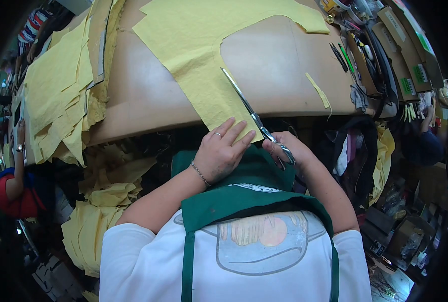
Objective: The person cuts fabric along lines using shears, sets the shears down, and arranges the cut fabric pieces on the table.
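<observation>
A large yellow sheet (pixel 198 60) with a curved cut edge lies over the table (pixel 151 103), its lower corner hanging past the front edge. My left hand (pixel 224 151) rests on that corner, fingers spread and pressing it flat. In my right hand (pixel 289 148) are metal scissors (pixel 249 108), held by the handles, the blades pointing up and left along the sheet's right side. The blades look nearly closed. A narrow yellow scrap (pixel 318 91) lies to the right.
Stacked yellow pieces (pixel 58 90) cover the table's left end. Pens (pixel 345 58), a grey cloth (pixel 358 97) and cardboard boxes (pixel 395 45) are at the right. More yellow material (pixel 95 221) hangs below at left. A co-worker in red (pixel 20 194) is at far left.
</observation>
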A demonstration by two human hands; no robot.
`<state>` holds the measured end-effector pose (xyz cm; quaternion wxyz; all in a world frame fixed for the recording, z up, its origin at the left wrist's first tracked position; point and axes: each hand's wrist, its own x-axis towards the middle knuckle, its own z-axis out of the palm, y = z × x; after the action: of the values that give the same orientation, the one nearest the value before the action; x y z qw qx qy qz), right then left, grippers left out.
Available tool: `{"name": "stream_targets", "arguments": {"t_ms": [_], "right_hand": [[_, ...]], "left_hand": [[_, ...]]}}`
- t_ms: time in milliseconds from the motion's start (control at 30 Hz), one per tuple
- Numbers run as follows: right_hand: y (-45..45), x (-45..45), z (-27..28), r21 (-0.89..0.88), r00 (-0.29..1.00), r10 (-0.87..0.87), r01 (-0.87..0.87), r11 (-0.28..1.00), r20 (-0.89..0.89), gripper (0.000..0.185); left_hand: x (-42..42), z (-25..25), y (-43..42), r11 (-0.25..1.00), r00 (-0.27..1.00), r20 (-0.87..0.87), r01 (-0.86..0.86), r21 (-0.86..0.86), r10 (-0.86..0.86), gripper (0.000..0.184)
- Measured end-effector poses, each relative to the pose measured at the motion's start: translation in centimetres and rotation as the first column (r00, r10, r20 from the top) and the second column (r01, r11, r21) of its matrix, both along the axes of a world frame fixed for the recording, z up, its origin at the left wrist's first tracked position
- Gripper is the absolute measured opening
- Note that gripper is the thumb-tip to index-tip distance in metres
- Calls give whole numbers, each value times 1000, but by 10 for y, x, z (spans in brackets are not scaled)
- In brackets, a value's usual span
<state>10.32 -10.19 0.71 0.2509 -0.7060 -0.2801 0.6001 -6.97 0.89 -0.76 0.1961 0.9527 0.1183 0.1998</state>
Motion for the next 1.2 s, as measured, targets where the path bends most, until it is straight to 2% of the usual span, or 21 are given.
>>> {"name": "stream_targets", "arguments": {"t_ms": [633,833,933,1200], "right_hand": [[-3,2,1,-74,999,-18,21,997,47,58],[9,7,1,-12,995,100,-100,995,-19,64],[18,8,1,37,993,99,-97,995,-63,65],[21,9,-3,74,995,96,-95,993,-13,69]], "left_hand": [[-1,-1,1,1000,1000,-4,2,-7,-2,35],[-2,3,-4,998,999,16,40,-41,-39,34],[-4,4,-7,997,997,22,71,-42,-70,33],[-9,8,-7,995,997,20,75,-59,-74,31]]}}
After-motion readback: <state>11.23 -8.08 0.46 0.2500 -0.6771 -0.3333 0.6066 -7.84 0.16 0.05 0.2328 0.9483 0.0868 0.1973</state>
